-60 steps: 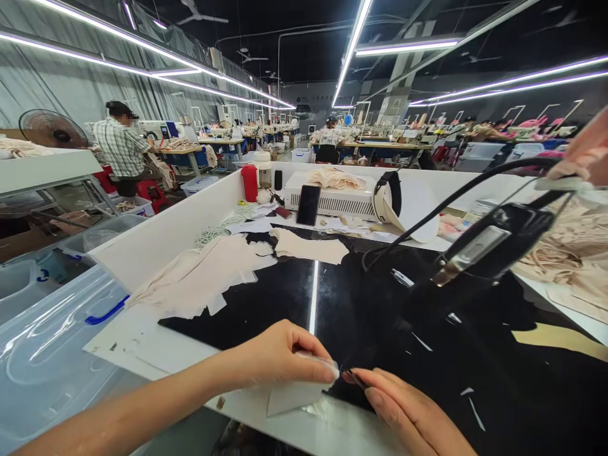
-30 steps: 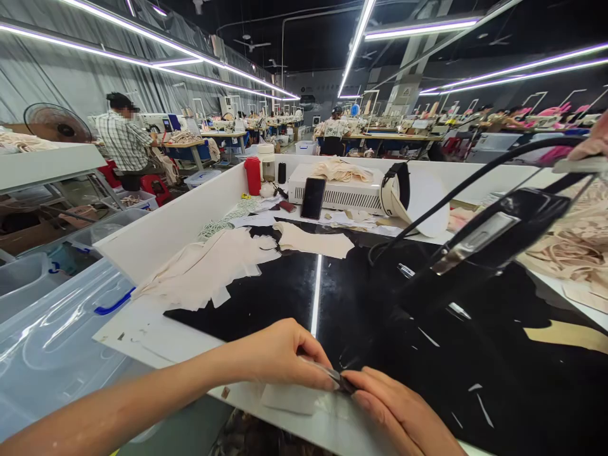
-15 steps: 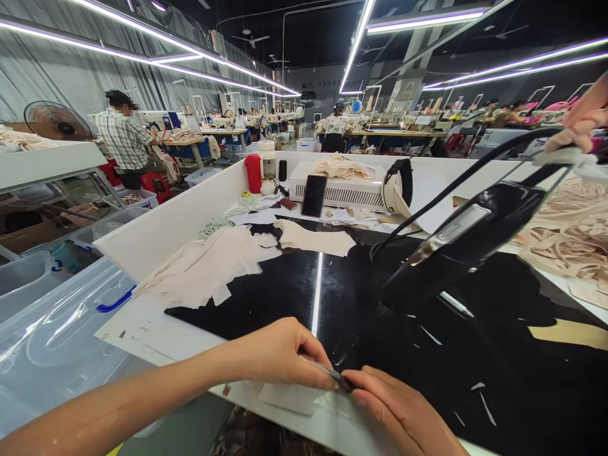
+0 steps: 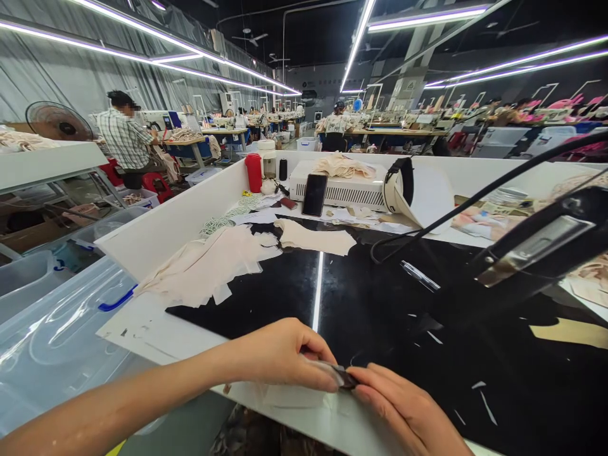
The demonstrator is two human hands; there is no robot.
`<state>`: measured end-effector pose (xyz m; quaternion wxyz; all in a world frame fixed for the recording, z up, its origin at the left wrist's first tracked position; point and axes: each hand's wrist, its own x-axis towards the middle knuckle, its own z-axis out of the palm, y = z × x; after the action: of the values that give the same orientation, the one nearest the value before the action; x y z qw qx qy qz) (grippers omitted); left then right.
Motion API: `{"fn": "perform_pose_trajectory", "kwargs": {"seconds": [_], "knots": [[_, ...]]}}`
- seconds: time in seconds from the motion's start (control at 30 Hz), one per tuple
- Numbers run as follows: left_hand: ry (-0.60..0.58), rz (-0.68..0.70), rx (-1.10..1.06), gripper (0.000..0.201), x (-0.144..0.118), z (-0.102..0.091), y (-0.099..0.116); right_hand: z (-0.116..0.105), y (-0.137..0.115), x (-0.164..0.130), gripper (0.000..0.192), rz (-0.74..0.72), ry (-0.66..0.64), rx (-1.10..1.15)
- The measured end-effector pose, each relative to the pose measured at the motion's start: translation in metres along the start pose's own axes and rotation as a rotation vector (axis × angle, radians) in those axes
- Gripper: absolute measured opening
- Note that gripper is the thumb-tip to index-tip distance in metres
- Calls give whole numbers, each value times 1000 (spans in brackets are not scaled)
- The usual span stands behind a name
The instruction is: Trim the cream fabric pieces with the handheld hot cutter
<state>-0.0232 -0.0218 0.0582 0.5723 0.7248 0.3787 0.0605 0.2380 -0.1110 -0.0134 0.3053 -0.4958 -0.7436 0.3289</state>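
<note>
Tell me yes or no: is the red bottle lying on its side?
No. The red bottle stands upright at the far left corner of the table, beside the white wall.

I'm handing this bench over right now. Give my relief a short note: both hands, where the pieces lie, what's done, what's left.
Left hand and right hand pinch one small dark piece together at the near edge of the black worktop.
A thin pale sheet lies under the left fingers.
Stack of cream cut pieces sits far left on the worktop; black iron hangs to the right, untouched.
Done: piece gripped. Left: cannot tell from this view.
</note>
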Motion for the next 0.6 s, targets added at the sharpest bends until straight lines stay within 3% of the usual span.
{"fn": "perform_pose_trajectory", "kwargs": {"seconds": [0.33, 0.6], "knots": [[50, 55, 44, 21, -1, -2, 1, -2, 10, -9, 43, 27, -16, -98], [26, 56, 68, 16, -1, -1, 5, -5, -3, -6, 43, 31, -22, -81]]}}
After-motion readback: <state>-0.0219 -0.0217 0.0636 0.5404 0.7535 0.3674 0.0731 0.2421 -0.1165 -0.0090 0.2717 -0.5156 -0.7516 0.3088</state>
